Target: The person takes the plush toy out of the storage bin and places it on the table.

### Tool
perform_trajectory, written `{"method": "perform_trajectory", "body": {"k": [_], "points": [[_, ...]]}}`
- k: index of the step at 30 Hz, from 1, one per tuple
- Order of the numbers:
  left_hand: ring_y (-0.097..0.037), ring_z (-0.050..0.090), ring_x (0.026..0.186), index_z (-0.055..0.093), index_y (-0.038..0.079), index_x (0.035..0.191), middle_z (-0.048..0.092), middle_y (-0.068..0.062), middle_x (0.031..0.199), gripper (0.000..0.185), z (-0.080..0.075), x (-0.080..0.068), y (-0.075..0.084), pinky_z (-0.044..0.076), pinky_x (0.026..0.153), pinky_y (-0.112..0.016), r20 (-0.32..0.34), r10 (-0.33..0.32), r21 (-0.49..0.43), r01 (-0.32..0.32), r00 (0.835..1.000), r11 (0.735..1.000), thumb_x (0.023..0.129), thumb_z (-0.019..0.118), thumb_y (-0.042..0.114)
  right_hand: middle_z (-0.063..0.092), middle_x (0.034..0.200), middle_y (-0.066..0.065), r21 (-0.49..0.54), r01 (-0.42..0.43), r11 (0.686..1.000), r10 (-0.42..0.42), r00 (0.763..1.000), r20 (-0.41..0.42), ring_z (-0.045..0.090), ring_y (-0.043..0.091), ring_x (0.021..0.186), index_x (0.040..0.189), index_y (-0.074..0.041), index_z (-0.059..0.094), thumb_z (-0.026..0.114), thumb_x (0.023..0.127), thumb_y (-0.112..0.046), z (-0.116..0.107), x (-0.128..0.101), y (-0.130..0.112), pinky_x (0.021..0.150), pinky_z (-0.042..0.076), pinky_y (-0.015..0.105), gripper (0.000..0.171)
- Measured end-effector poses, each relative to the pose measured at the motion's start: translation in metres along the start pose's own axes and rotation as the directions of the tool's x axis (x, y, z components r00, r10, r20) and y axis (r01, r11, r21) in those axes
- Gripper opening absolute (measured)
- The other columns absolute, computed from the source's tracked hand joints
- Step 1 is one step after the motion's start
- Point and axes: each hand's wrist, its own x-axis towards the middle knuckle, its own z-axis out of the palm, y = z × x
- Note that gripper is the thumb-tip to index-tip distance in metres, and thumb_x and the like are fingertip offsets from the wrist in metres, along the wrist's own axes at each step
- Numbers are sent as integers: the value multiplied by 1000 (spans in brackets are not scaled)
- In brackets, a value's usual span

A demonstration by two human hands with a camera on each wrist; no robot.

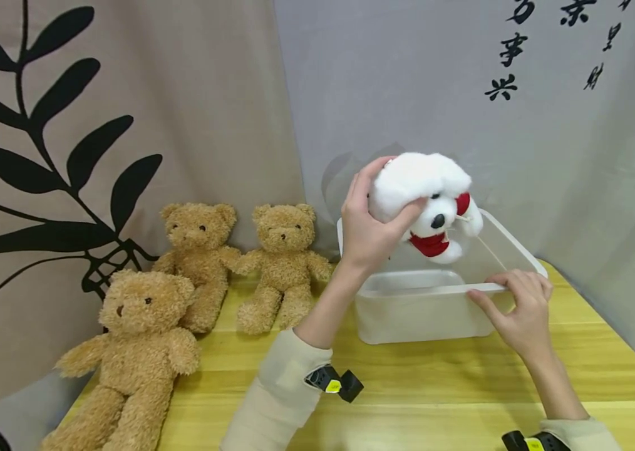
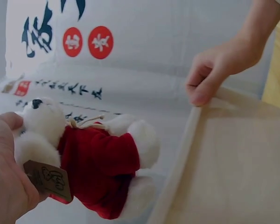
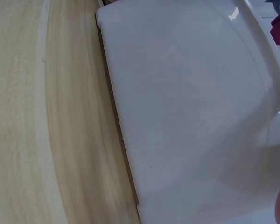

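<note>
Draped fabric backs a yellow wooden worktop (image 1: 436, 376). Left hand (image 1: 365, 225) grasps the white plush dog (image 1: 427, 203) by the head, fingers curled round it, holding it in the air directly above the white plastic bin (image 1: 407, 307). The dog's body hangs toward 4 o'clock from the hand. Right hand (image 1: 520, 307) rests on the bin's near rim, fingers pinching the edge. Three brown teddy bears (image 1: 199, 263) sit at 9 o'clock, well apart.
</note>
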Motion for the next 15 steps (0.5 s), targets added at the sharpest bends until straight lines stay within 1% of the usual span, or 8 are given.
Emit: {"method": "perform_trajectory", "body": {"k": [3, 8, 11, 15], "points": [[-15, 59, 108, 55, 1, 134, 61, -12, 128, 61, -9, 5, 6, 54, 87, -30, 1, 2, -45, -2, 1000, 999, 80, 81, 10, 62, 78, 9, 1, 0, 1000, 0, 1000, 7, 45, 7, 92, 84, 1, 68, 68, 85, -67, -1, 0, 0, 101, 17, 31, 68], [-19, 61, 106, 52, 2, 137, 60, -11, 131, 62, -28, 10, 15, 57, 83, -34, 12, -28, -89, 29, 1000, 996, 81, 78, 9, 62, 79, 10, 5, 7, 1000, -7, 1000, 11, 45, 7, 93, 85, 1, 68, 68, 85, -67, -1, 0, 0, 102, 17, 31, 68], [-21, 60, 106, 51, 1, 138, 60, -12, 131, 61, -39, 12, 18, 57, 82, -36, 25, -18, -127, 21, 1000, 992, 82, 76, 8, 62, 78, 9, 10, 6, 1000, -6, 1000, 8, 45, 4, 93, 85, 1, 68, 68, 85, -67, 0, 0, 0, 102, 17, 31, 68], [-23, 60, 107, 51, -2, 137, 59, -12, 132, 59, -52, 12, 17, 56, 83, -38, 38, 19, -163, -12, 999, 987, 84, 74, 7, 61, 78, 10, 15, -1, 1000, 1, 1000, 3, 44, 2, 94, 85, 1, 68, 68, 84, -68, 0, 0, 1, 103, 17, 31, 69]]}}
